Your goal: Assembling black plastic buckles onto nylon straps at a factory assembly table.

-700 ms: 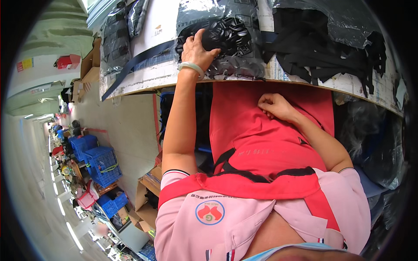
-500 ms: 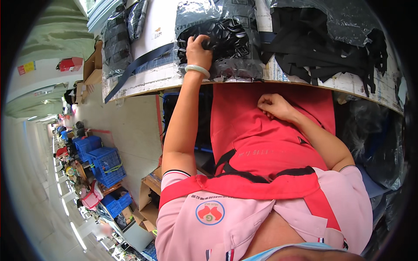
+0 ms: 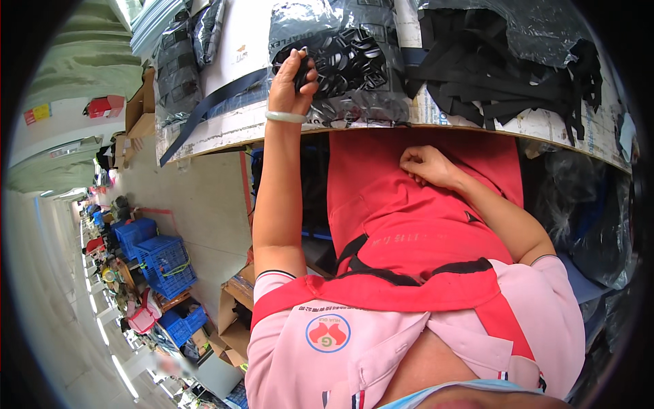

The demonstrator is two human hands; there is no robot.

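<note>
My left hand (image 3: 293, 83), with a pale bangle at the wrist, is closed round a small black buckle (image 3: 302, 73). It hangs over the near left part of an open clear plastic bag (image 3: 300, 27). Inside the bag lies a heap of glossy black buckles (image 3: 351, 65). My right hand (image 3: 428, 165) rests on the red apron (image 3: 381, 184) over my lap. Its fingers are curled in, and nothing shows in them.
Black straps (image 3: 477, 75) lie in a pile on the right of the table (image 3: 231, 129), partly under clear plastic. A dark strap (image 3: 211, 109) crosses the table's left side. Plastic-wrapped black bundles (image 3: 178, 71) stand at the far left. Blue crates (image 3: 163, 262) stand on the floor to the left.
My left hand has lifted out of the buckle heap and moved left, turning so its fingers show, with a black buckle in it. My right hand stays on the apron.
</note>
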